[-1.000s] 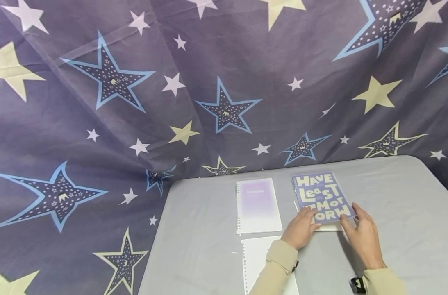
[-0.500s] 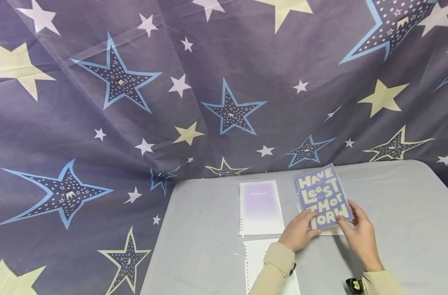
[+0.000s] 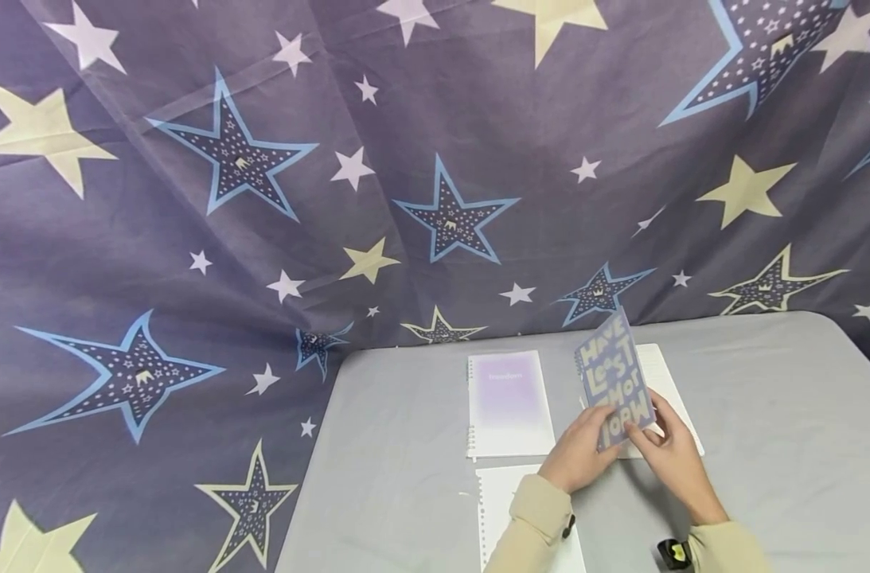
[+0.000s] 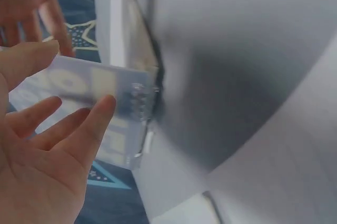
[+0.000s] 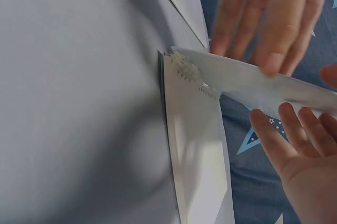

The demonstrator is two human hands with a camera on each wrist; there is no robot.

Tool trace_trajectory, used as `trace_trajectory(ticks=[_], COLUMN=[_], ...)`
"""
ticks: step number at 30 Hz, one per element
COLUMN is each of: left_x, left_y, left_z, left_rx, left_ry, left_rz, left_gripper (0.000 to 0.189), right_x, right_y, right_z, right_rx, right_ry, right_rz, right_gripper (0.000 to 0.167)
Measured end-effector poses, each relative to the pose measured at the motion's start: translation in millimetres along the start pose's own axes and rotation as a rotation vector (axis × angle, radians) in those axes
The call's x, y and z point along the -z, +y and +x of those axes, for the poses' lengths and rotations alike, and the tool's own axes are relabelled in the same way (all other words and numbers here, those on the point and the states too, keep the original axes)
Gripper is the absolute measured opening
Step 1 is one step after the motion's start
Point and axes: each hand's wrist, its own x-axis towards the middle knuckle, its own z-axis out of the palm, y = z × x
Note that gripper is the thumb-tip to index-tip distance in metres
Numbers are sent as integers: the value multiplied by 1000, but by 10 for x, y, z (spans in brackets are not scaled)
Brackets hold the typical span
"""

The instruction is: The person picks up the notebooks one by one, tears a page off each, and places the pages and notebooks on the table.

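A purple-blue notebook cover (image 3: pixel 614 382) with pale yellow lettering stands steeply tilted over the white pages (image 3: pixel 681 398) of its notebook on the table. My right hand (image 3: pixel 674 458) pinches its right edge, thumb on the lettered face and fingers behind. My left hand (image 3: pixel 578 450) holds the near edge, its fingers spread over the lettering. In the left wrist view, the left thumb (image 4: pixel 37 58) lies over the cover's edge. Rings (image 5: pixel 192 71) line the binding side in the right wrist view, where the cover's pale inner face shows.
A white and purple notebook (image 3: pixel 509 402) lies left of the hands on the grey table (image 3: pixel 392 461). Nearer, a white sheet (image 3: pixel 499 509) with punched holes is partly under the left sleeve. A star-patterned cloth (image 3: pixel 377 119) hangs behind and along the left.
Both hands have lifted the cover's right edge and swung it leftward, from nearly flat to steep. White pages now show to its right. The right hand has moved left.
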Motion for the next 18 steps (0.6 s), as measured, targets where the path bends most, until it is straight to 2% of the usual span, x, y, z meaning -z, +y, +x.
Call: trace_trajectory(ticks=[4,8,14,18], left_x=[77,178,372,491], left_y=[17,23,35,21], left_z=[-15,-40,-75,-97], left_rx=[-17,-15,50,98], left_ry=[0,10,66,102], left_rz=[-50,-159,-409,-503], left_gripper=[61,53,41,43], right_x=[-44,-81,-157,-212], right_y=[6,12,24,50], right_z=[-15,-30,-58,-80], right_rx=[6,28,18,-16], right_ry=[-47,-101,-169,-199], right_rz=[20,-5,-103,-162], right_gripper=[61,61,57,54])
